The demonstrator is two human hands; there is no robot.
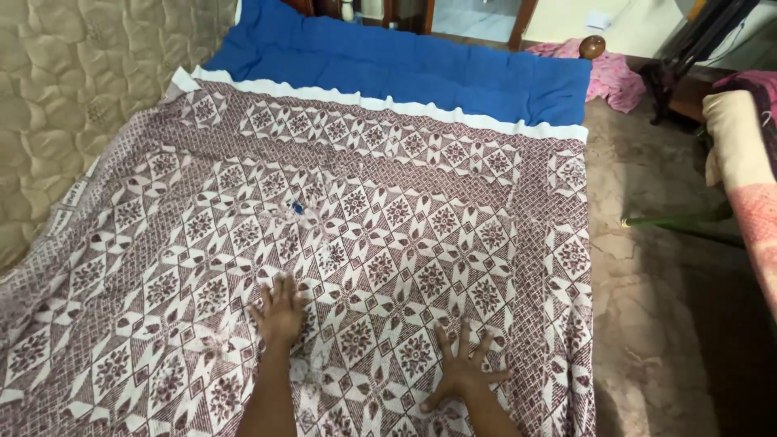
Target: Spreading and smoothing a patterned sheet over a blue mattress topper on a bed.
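A maroon and white patterned bedsheet (364, 210) lies spread over a blue mattress (405, 61) on the floor. My left hand (279, 311) presses flat on the sheet, fingers together and pointing away from me. To its right, my right hand (463, 368) also rests flat on the sheet with its fingers spread apart. Neither hand holds anything. A small hole (298, 208) in the sheet shows blue a little beyond my left hand.
A beige quilted mattress (73, 89) stands against the left side. Bare stone floor (647, 267) runs along the right. A pink cloth (611, 77) lies at the far right corner, a green stick (680, 220) on the floor, and a cushioned seat (745, 170) at the right edge.
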